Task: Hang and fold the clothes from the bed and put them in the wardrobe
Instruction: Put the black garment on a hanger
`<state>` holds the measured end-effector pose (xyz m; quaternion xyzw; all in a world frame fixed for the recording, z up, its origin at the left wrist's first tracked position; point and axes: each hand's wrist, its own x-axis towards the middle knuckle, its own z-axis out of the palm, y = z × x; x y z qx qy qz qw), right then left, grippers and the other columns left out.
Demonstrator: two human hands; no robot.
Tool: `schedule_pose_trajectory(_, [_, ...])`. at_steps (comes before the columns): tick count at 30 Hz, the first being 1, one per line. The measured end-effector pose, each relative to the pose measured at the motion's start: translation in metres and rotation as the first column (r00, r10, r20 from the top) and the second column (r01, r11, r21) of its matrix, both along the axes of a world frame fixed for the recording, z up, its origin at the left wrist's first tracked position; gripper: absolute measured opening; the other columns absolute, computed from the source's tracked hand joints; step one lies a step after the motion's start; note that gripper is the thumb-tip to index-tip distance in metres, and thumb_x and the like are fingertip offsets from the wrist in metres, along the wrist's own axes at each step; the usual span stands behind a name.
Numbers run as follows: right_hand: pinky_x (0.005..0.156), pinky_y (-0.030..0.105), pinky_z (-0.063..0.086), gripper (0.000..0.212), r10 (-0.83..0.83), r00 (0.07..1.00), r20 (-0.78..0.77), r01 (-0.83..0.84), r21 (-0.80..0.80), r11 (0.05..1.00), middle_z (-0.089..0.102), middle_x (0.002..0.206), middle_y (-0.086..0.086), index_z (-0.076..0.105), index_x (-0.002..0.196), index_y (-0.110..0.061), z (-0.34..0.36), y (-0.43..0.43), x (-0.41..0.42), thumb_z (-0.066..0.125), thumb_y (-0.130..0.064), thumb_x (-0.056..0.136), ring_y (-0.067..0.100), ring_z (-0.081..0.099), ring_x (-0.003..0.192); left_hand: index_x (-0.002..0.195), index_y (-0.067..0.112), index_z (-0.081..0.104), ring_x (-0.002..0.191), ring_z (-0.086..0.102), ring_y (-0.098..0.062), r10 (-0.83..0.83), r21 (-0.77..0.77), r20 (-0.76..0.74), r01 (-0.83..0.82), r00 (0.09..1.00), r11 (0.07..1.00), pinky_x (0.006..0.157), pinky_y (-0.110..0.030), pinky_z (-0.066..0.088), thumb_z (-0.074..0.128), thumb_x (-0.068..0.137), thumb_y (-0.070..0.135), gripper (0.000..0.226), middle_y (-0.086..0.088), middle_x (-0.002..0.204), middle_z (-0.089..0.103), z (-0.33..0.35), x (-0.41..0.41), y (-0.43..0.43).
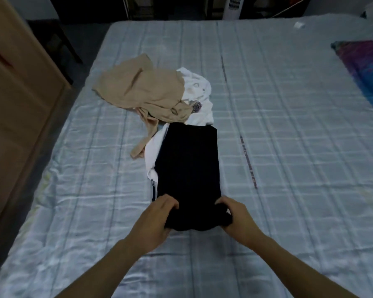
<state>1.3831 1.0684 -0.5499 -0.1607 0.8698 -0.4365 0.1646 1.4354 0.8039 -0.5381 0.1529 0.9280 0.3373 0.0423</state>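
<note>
A black garment [188, 164] lies folded into a long strip on the bed [289, 125], running away from me. My left hand [156, 220] grips its near left corner and my right hand [237, 218] grips its near right corner, where the cloth bunches. Beyond it a beige garment [142, 89] lies crumpled over a white garment [199, 93], part of which also shows along the black strip's left edge.
A wooden wardrobe [15, 93] stands to the left of the bed. A colourful pillow [366, 67] lies at the right edge. A small white item [299, 25] sits near the far edge, and a white fan [232, 7] stands behind the bed.
</note>
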Motion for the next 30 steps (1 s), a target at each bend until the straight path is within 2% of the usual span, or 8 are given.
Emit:
schedule_pose_trajectory(5, [0.075, 0.02, 0.049, 0.024, 0.058, 0.995, 0.078, -0.066, 0.097, 0.993, 0.064, 0.093, -0.012, 0.06, 0.096, -0.026, -0.041, 0.003, 0.023, 0.065, -0.021, 0.073, 0.002, 0.061, 0.085, 0.112, 0.03, 0.047, 0.091, 0.049, -0.002, -0.009, -0.069, 0.062, 0.013, 0.998, 0.998, 0.077, -0.024, 0.05, 0.075, 0.062, 0.005, 0.063, 0.016, 0.109, 0.045, -0.042, 0.016, -0.002])
schedule_pose_trajectory(10, [0.086, 0.019, 0.04, 0.046, 0.194, 0.977, 0.086, -0.21, 0.257, 0.943, 0.06, 0.108, -0.004, 0.062, 0.115, -0.026, -0.07, 0.008, 0.033, 0.065, -0.026, 0.069, 0.01, 0.051, 0.1, 0.114, 0.029, 0.05, 0.09, 0.052, -0.006, -0.077, -0.2, 0.111, 0.098, 0.991, 0.975, 0.074, -0.025, 0.05, 0.083, 0.053, 0.013, 0.072, 0.012, 0.109, 0.051, -0.077, 0.027, -0.006])
schedule_pose_trajectory(15, [0.096, 0.028, 0.039, 0.088, 0.413, 0.904, 0.106, -0.42, 0.396, 0.817, 0.048, 0.127, -0.007, 0.053, 0.131, -0.031, -0.086, 0.011, 0.051, 0.067, -0.077, 0.056, 0.009, 0.042, 0.115, 0.119, 0.03, 0.054, 0.1, 0.052, -0.007, -0.181, -0.273, 0.142, 0.214, 0.973, 0.938, 0.083, -0.024, 0.041, 0.075, 0.054, 0.059, 0.074, 0.011, 0.117, 0.052, -0.087, 0.046, -0.009])
schedule_pose_trajectory(17, [0.096, 0.026, 0.039, 0.081, 0.306, 0.946, 0.109, -0.325, 0.303, 0.896, 0.051, 0.122, -0.011, 0.058, 0.124, -0.032, -0.075, 0.005, 0.045, 0.061, -0.085, 0.063, 0.004, 0.045, 0.113, 0.116, 0.031, 0.057, 0.103, 0.052, -0.006, -0.106, -0.163, 0.097, 0.121, 0.99, 0.979, 0.088, -0.025, 0.037, 0.064, 0.071, 0.073, 0.062, 0.014, 0.117, 0.052, -0.081, 0.039, -0.005])
schedule_pose_trajectory(19, [0.089, 0.023, 0.044, 0.054, 0.003, 0.997, 0.076, -0.016, 0.167, 0.986, 0.055, 0.109, -0.015, 0.061, 0.113, -0.032, -0.066, -0.003, 0.031, 0.062, -0.072, 0.078, 0.001, 0.052, 0.104, 0.112, 0.028, 0.059, 0.105, 0.051, -0.006, 0.129, -0.004, 0.062, -0.129, 0.99, 0.992, 0.092, -0.021, 0.039, 0.058, 0.087, 0.062, 0.043, 0.014, 0.114, 0.052, -0.078, 0.023, -0.002])
schedule_pose_trajectory(22, [0.084, 0.022, 0.049, 0.048, -0.36, 0.928, 0.098, 0.34, 0.171, 0.925, 0.056, 0.108, -0.011, 0.055, 0.121, -0.023, -0.07, -0.015, 0.001, 0.072, -0.047, 0.082, 0.006, 0.057, 0.1, 0.118, 0.02, 0.057, 0.104, 0.05, -0.009, 0.454, 0.065, 0.122, -0.464, 0.883, 0.884, 0.093, -0.024, 0.044, 0.066, 0.089, 0.041, 0.036, 0.008, 0.112, 0.052, -0.082, -0.012, -0.001])
schedule_pose_trajectory(24, [0.091, 0.027, 0.052, 0.06, -0.38, 0.901, 0.21, 0.349, 0.169, 0.922, 0.061, 0.116, -0.007, 0.049, 0.132, -0.018, -0.073, -0.024, -0.02, 0.075, -0.039, 0.082, 0.008, 0.06, 0.105, 0.125, 0.017, 0.054, 0.106, 0.051, -0.013, 0.509, 0.053, 0.215, -0.53, 0.834, 0.846, 0.095, -0.029, 0.046, 0.071, 0.088, 0.032, 0.044, 0.004, 0.114, 0.052, -0.084, -0.036, -0.005])
schedule_pose_trajectory(30, [0.092, 0.025, 0.049, 0.072, -0.442, 0.855, 0.272, 0.398, 0.202, 0.895, 0.061, 0.126, 0.003, 0.04, 0.142, -0.011, -0.071, -0.051, -0.097, 0.076, -0.032, 0.083, 0.018, 0.061, 0.113, 0.13, 0.013, 0.053, 0.116, 0.052, -0.018, 0.515, 0.027, 0.187, -0.528, 0.837, 0.849, 0.097, -0.026, 0.041, 0.072, 0.088, 0.025, 0.048, -0.003, 0.125, 0.053, -0.077, -0.123, -0.022])
